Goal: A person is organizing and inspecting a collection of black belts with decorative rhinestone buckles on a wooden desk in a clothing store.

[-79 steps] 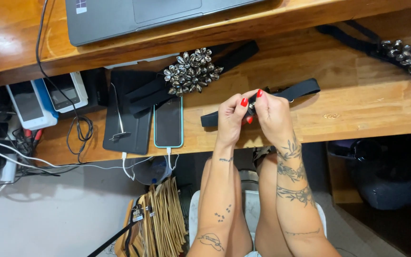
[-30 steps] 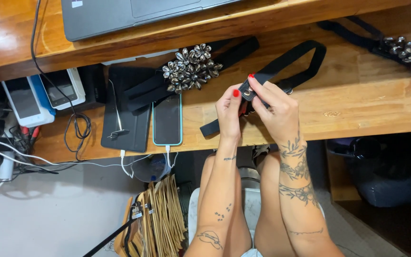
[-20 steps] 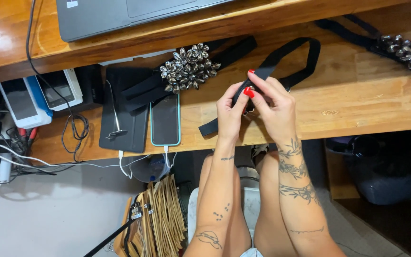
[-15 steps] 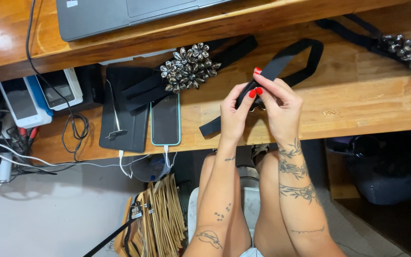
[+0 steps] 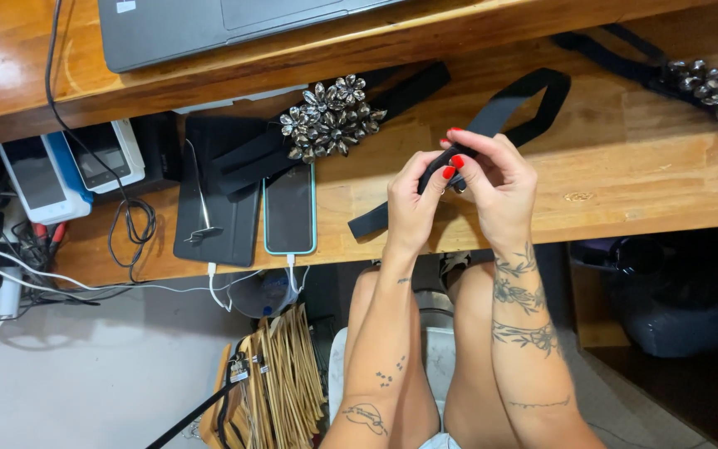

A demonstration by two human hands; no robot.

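Observation:
Both my hands hold a plain black fabric strap (image 5: 508, 104) over the wooden desk's front edge. My left hand (image 5: 413, 204) pinches the strap near its middle. My right hand (image 5: 496, 179) grips it just beside, fingers curled over the fold. The strap loops up and away behind my right hand, and its free end (image 5: 367, 223) lies on the desk to the left. A finished black band with a cluster of silver jewelled flowers (image 5: 330, 120) lies left of my hands.
A phone in a teal case (image 5: 289, 208) charges beside a black tablet (image 5: 218, 199). A grey laptop (image 5: 209, 25) sits on the upper shelf. Another jewelled band (image 5: 708, 83) lies far right. Cables and devices crowd the left; wooden hangers (image 5: 280, 382) stand below the desk.
The strap's far end has been lifted and folded into a loop behind my right hand. Both hands have shifted slightly up and right while keeping hold of it.

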